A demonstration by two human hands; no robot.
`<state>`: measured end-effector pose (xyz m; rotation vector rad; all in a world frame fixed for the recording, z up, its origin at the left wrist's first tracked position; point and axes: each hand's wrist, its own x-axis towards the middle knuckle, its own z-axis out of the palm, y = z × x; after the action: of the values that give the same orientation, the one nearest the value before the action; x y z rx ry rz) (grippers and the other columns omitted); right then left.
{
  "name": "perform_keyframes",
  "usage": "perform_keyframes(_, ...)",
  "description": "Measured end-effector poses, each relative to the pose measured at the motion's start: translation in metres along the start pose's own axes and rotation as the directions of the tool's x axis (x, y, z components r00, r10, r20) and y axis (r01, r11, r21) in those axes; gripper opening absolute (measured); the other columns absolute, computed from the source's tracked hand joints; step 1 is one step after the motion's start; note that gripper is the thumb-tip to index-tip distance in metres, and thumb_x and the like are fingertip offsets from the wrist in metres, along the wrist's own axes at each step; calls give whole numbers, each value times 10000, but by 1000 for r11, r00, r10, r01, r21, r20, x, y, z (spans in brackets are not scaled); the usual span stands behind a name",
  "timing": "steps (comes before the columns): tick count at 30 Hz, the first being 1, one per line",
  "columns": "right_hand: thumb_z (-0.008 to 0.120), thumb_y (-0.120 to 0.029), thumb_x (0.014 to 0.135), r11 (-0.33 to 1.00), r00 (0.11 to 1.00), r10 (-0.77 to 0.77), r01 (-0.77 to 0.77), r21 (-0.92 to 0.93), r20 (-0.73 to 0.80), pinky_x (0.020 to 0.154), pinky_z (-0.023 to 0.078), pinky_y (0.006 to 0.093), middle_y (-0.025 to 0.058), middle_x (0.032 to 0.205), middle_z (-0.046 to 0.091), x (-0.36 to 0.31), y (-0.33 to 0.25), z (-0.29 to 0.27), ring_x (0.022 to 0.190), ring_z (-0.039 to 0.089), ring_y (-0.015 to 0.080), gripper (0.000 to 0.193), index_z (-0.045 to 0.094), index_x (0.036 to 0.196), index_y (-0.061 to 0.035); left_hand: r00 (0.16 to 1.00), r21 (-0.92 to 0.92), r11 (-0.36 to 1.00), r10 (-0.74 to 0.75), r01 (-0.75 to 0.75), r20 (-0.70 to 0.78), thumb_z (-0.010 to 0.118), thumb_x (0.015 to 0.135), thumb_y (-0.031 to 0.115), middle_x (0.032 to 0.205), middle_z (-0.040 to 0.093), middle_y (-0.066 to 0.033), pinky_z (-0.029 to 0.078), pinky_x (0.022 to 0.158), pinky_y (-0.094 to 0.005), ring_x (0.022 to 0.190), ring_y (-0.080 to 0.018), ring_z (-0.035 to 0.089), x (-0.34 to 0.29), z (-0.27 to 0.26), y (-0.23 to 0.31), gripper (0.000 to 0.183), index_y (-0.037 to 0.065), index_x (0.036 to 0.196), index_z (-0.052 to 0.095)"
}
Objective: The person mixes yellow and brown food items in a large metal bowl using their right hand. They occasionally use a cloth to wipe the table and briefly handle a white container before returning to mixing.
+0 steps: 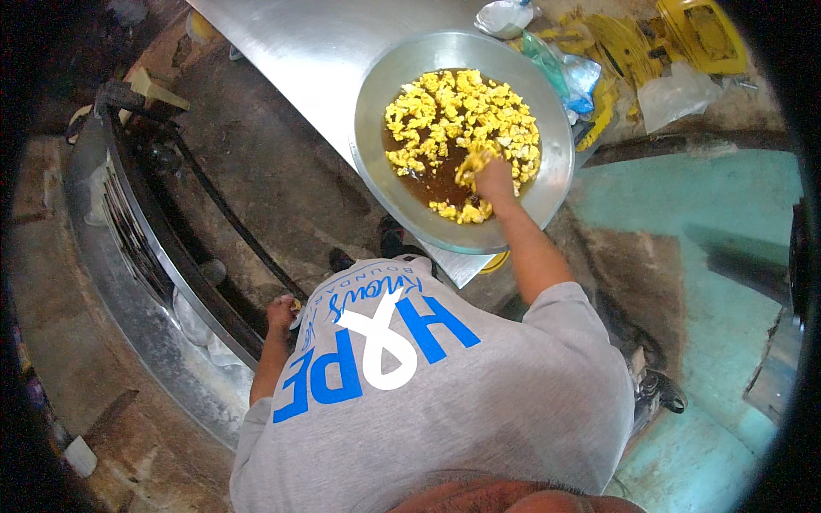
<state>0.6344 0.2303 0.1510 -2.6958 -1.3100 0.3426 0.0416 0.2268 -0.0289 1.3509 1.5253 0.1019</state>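
A wide metal bowl holds many small, lumpy yellow pieces in a brown liquid. My right hand reaches into the bowl, its fingers closed on a clump of the yellow pieces in the middle of the bowl. Down at my left side, beside my grey shirt, my left hand is curled. A small yellowish spot shows at its fingertips, but what it holds cannot be made out.
The bowl rests on a shiny metal table. Plastic bags and yellow items lie beyond it. To my left stands a curved, metal-edged unit with a dark bar. A turquoise surface lies to my right.
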Motion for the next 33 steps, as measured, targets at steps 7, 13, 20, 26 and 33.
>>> perform_keyframes(7,567,-153,755,995,985,91,-86,-46,149,709,506,384,227,858,622,59,-7,-19,820,616,346,209,641,824,29,994,-176,980,-104,97,-33,562,816,185,702,572,-40,400,448,-260,543,-142,553,12,-9,8,117,68,814,571)
perform_keyframes(13,545,-118,740,999,983,-3,-6,49,181,706,505,411,234,849,628,59,-23,1,795,615,359,207,630,816,54,967,-151,962,-243,229,-78,586,813,197,688,565,-14,396,458,-252,562,-118,549,1,-10,86,125,73,820,576)
perform_keyframes(20,580,-174,720,996,995,87,-88,18,51,704,499,414,222,822,626,59,27,-23,796,616,355,241,639,810,42,989,-241,961,115,-135,-95,578,853,206,774,586,-38,439,596,-250,672,-131,562,43,1,199,185,28,898,605)
perform_keyframes(26,580,-81,704,998,960,23,-40,54,278,736,490,411,288,841,603,15,-5,-12,813,598,410,232,601,838,106,787,-63,792,588,-607,-188,487,897,306,971,587,-158,407,840,-339,953,-250,541,85,23,400,362,-19,1020,585)
perform_keyframes(33,574,-232,754,975,985,170,-167,149,-4,665,484,427,238,769,612,36,-22,-24,741,598,385,242,628,789,1,682,-25,696,696,-718,-226,343,934,382,1200,435,-225,333,964,-385,1123,-319,426,136,26,467,512,-32,1223,429)
